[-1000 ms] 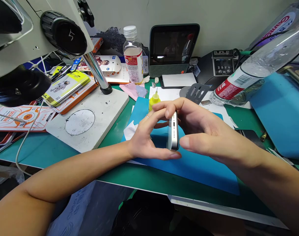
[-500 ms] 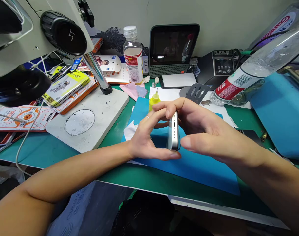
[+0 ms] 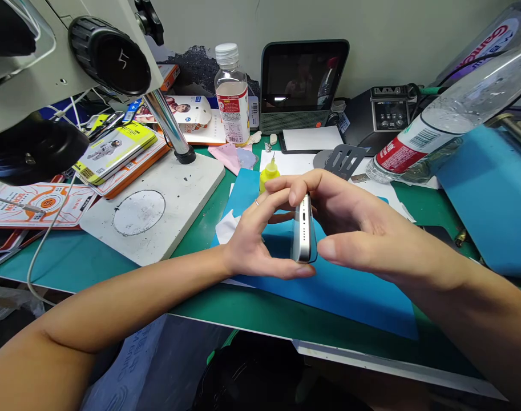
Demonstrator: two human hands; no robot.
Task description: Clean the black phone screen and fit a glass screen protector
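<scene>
Shifted slightly outward since earlier: thumb of the right hand (image 3: pixel 369 220) and a thin panel (image 3: pixel 314 242) along the phone (image 3: pixel 303 231). Near the front edge of the worktop (image 3: pixel 226 305), above the blue mat (image 3: pixel 358 302), the phone is pinched by the left hand (image 3: pixel 254 242) — apparently for steadiness; whether anything is gripped by the right cannot be told.

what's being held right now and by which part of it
A silver-rimmed smartphone, on edge: the left hand has its thumb under the near lower corner, the right hand its fingers over the upper edge; the right thumb's contact is unclear.

Phone (image 3: pixel 303 234), far end hidden, microscope (image 3: pixel 57 74) cut off at left
</scene>
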